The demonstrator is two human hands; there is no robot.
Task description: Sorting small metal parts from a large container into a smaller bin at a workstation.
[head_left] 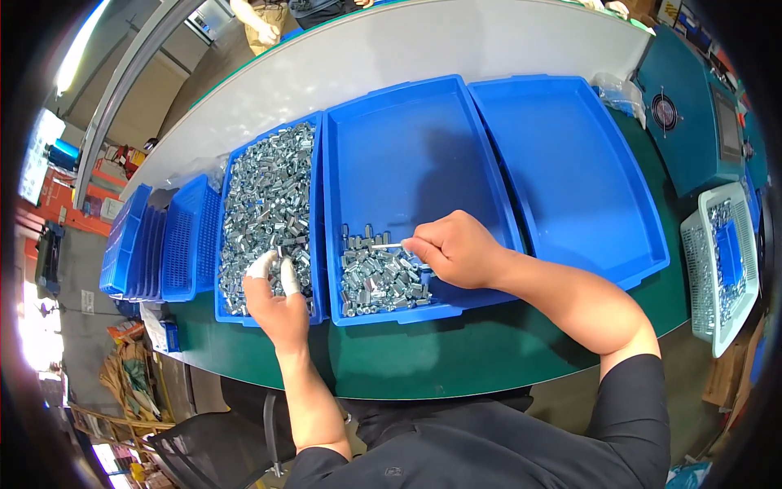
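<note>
My left hand (277, 310), with white covers on thumb and finger, is over the near part of a blue tray heaped with small silvery hex nuts (267, 183). Its fingertips converge on one long hex nut (281, 252), though the surrounding pile makes the grip hard to see. In my right hand (461, 248) is a thin metal rod (388, 245), held level and pointing left. Below the rod, more hex nuts (379, 281) lie in the near left corner of the middle blue tray (391, 147). Some of them stand upright in rows along the pile's far edge.
A third blue tray (570, 163) is on the right of the green table (383, 359). Blue baskets (186, 240) stand at the left. A teal machine (688, 106) and a pale basket of metal parts (721, 269) are at the right. Beyond the grey partition (521, 41), other people are partly visible.
</note>
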